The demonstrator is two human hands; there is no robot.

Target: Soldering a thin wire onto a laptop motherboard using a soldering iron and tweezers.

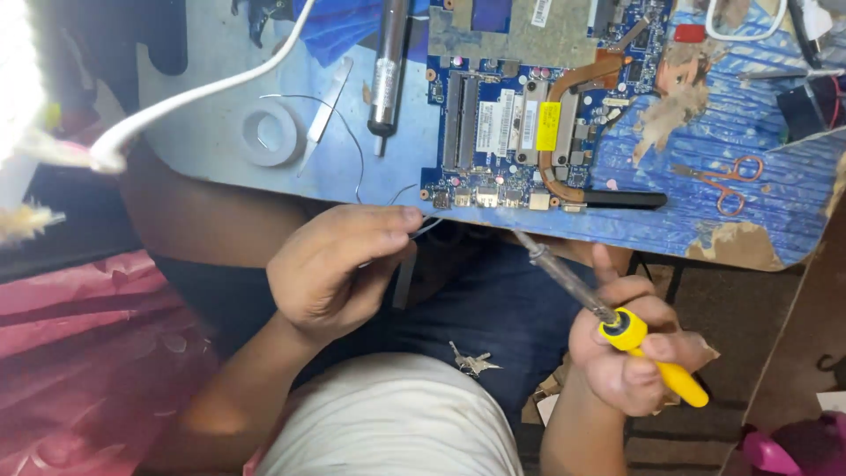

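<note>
My right hand [630, 353] grips a soldering iron [617, 324] with a yellow handle. Its metal shaft points up and left toward the near edge of a blue circuit board [493, 123] lying on the table. My left hand [335, 264] is closed around a thin wire [357, 150], probably solder, that loops up over the table, and something flat and grey sticks down from under its fingers. Both hands hover over my lap, just below the table's front edge.
The blue table [775, 194] also carries a white tape roll [270, 132], tweezers [326, 110], a metal screwdriver [386, 70], small orange scissors [727, 181] and a white cable [203, 92]. Pink cloth [79, 353] lies at my left. A bright lamp [22, 79] glares at far left.
</note>
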